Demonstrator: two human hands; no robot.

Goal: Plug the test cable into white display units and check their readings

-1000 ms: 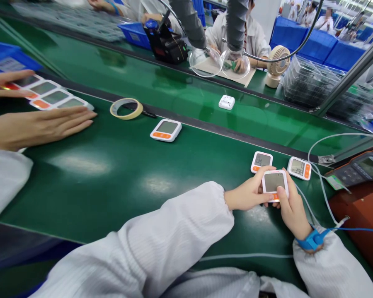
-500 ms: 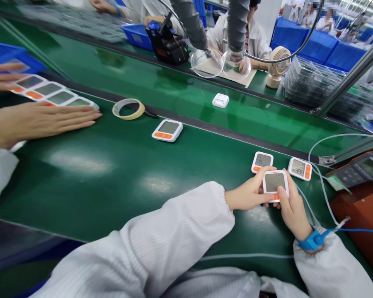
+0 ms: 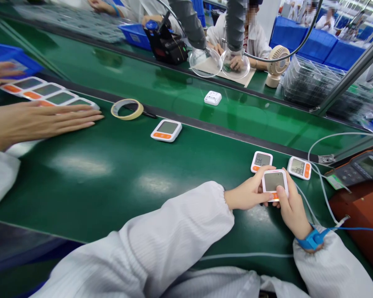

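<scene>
Between my two hands is a small white digital meter (image 3: pixel 274 181) with a grey screen and orange buttons, held face up. My left hand (image 3: pixel 250 193) grips its left side, thumb at the lower edge by the buttons. On the other side my right hand (image 3: pixel 294 209) holds it, with the thumb over the button strip. Just behind lie two similar meters, a left one (image 3: pixel 261 160) and a right one (image 3: pixel 299 167), both showing digits. Another such meter (image 3: pixel 166 130) rests farther left on the green table (image 3: pixel 127 165).
At left, a co-worker's hand (image 3: pixel 43 124) lies over a row of meters (image 3: pixel 46 90). A tape roll (image 3: pixel 127 109) and a black pen (image 3: pixel 149 114) are near the belt (image 3: pixel 174 91), which carries a white part (image 3: pixel 213 98). Cables and a grey instrument (image 3: pixel 360 165) stand right.
The white part on the belt has shifted a little left. The co-worker's hands at the left have moved slightly. My hands and the held meter stay nearly still.
</scene>
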